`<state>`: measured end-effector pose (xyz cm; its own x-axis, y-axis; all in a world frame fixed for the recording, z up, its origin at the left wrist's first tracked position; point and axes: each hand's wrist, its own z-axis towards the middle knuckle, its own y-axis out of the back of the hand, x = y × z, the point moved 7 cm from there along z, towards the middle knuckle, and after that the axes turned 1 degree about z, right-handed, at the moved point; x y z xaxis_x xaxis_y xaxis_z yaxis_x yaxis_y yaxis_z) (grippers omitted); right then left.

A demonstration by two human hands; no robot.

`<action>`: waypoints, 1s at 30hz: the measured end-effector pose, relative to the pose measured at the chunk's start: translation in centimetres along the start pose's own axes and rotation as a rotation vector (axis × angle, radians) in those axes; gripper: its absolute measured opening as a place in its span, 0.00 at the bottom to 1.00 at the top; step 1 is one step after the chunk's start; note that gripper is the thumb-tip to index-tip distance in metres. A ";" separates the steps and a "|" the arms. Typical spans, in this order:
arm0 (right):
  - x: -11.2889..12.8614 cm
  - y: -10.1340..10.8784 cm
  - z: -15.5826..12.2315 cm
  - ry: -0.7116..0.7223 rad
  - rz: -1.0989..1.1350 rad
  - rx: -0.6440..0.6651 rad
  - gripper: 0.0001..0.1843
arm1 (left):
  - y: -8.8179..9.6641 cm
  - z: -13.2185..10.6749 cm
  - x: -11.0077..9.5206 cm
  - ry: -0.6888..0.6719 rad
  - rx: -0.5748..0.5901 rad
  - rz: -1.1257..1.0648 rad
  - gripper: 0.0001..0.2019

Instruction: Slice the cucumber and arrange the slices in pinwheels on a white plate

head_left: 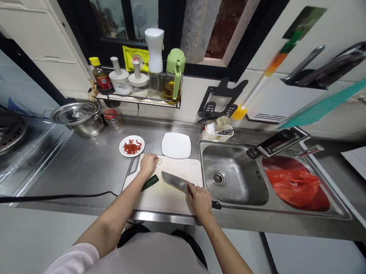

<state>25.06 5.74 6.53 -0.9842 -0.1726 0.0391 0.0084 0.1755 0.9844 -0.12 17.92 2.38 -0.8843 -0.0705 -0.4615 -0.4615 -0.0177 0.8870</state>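
My left hand (149, 163) is at the upper left of the white cutting board (168, 203), its fingers closed, with the fingertips at the edge of a pale, green-rimmed cucumber slice (159, 161). Just below that hand lies a dark green piece of cucumber (150, 182), partly covered by my left forearm. My right hand (199, 201) grips a kitchen knife (175, 180) by its black handle. The blade points left over the middle of the board, apart from the cucumber.
Behind the board are a white plate (176, 145) and a small plate (121, 149) of chopped red pieces. A lidded steel pot (90, 125) stands back left. The sink (237, 175) adjoins the board's right side; a red bag (293, 186) fills its smaller basin. A black cord (54, 195) crosses the counter.
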 end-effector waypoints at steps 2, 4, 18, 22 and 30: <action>0.1 0.0 0.1 -0.003 0.000 0.012 0.17 | 0.1 0.0 0.0 0.005 0.003 -0.011 0.08; 0.1 0.1 0.1 -0.007 0.001 0.025 0.18 | 0.2 -0.1 0.0 0.010 -0.006 -0.018 0.07; 0.2 0.3 0.2 -0.018 0.028 0.045 0.17 | 1.0 -0.7 1.6 0.096 -0.129 -0.135 0.09; 0.4 0.2 0.0 -0.034 0.057 0.053 0.17 | 2.1 -3.1 4.4 0.220 -0.323 -0.321 0.12; 0.9 0.1 0.0 -0.062 0.118 0.089 0.15 | 2.7 -8.6 4.2 0.079 -0.296 -0.347 0.12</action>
<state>24.20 5.61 6.63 -0.9864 -0.0860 0.1399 0.1112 0.2768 0.9545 -4.46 8.95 2.97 -0.6676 -0.0854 -0.7396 -0.6793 -0.3368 0.6520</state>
